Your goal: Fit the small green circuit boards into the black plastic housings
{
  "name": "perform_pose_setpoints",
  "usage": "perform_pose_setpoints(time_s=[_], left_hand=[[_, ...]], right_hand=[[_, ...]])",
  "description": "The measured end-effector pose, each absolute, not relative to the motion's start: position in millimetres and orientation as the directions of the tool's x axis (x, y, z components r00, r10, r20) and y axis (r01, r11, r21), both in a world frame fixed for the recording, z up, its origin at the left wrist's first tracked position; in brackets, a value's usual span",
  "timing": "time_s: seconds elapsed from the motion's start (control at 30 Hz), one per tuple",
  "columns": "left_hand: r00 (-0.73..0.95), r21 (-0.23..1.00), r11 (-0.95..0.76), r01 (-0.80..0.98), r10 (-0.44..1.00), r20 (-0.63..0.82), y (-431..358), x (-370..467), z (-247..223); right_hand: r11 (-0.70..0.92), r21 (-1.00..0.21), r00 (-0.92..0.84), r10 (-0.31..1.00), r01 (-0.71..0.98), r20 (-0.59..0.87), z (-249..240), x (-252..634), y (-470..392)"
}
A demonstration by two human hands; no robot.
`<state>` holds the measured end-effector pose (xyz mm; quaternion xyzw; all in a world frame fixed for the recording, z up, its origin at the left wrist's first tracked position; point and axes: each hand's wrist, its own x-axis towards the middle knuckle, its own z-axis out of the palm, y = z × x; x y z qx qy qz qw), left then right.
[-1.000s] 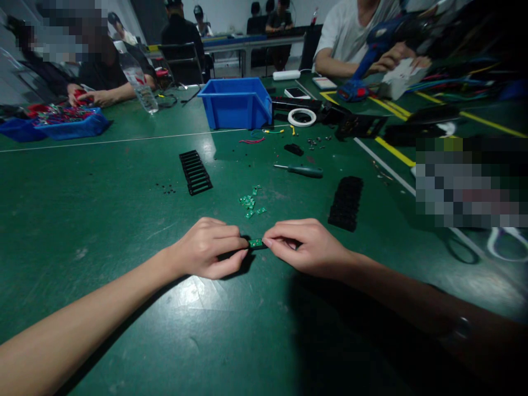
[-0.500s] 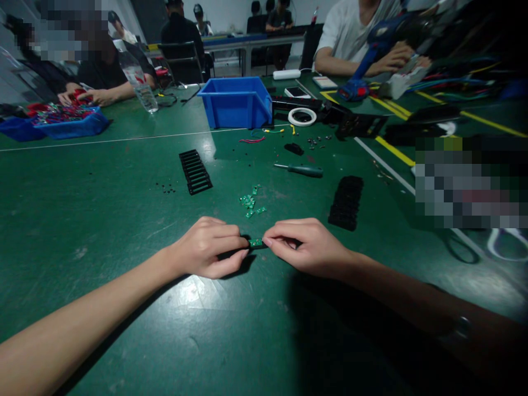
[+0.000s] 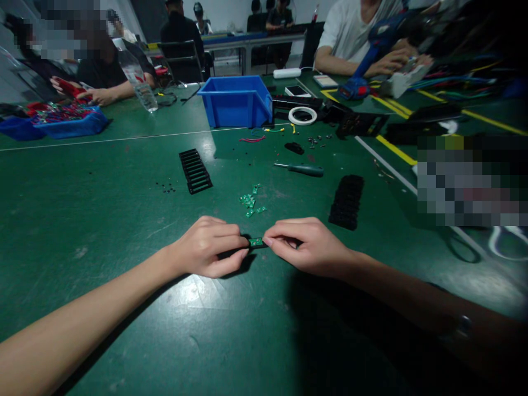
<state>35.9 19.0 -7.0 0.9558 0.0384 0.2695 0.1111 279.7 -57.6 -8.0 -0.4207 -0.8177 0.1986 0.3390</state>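
Between my two hands is a small green circuit board (image 3: 256,242) seated in or on a narrow black part. My left hand (image 3: 214,247) pinches its left end between thumb and fingers. At the right end, the fingertips of my right hand (image 3: 303,245) are closed on the same piece; anything smaller in them is hidden. Just beyond lies a loose pile of small green circuit boards (image 3: 249,201). A black slotted frame (image 3: 195,171) lies to the left of the pile, near several tiny black bits (image 3: 166,188). On the right is a black ribbed part (image 3: 347,202).
A green-handled screwdriver (image 3: 303,170) lies past the boards, with scattered screws (image 3: 318,141) behind it. Farther back are a blue bin (image 3: 235,103), a white tape ring (image 3: 302,116) and a plastic bottle (image 3: 142,88). Co-workers sit across the table, one near a blue power drill (image 3: 365,69).
My hands and the piece between them stay almost still. At the back left, a co-worker's hand has lifted with a red item.
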Motion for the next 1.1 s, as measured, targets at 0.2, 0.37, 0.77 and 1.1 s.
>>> perform_pose_setpoints(time_s=[0.2, 0.37, 0.77, 1.1], left_hand=[[0.851, 0.234, -0.972, 0.016, 0.136, 0.507, 18.6, 35.9, -6.4], [0.851, 0.234, -0.972, 0.015, 0.135, 0.508, 18.3, 35.6, -6.1], [0.848, 0.24, -0.971, 0.016, 0.14, 0.511, 18.6, 35.4, -7.1], [0.835, 0.21, -0.976, 0.055, 0.161, 0.527, 19.3, 32.9, -10.7]], right_hand=[[0.558, -0.617, -0.406, 0.829, 0.555, 0.385, -7.9, 279.7, -57.9], [0.562, -0.612, -0.409, 0.826, 0.556, 0.387, -6.5, 279.3, -58.0], [0.549, -0.609, -0.392, 0.836, 0.573, 0.385, -6.2, 278.7, -58.1], [0.548, -0.607, -0.355, 0.836, 0.576, 0.418, -6.2, 277.5, -58.6]])
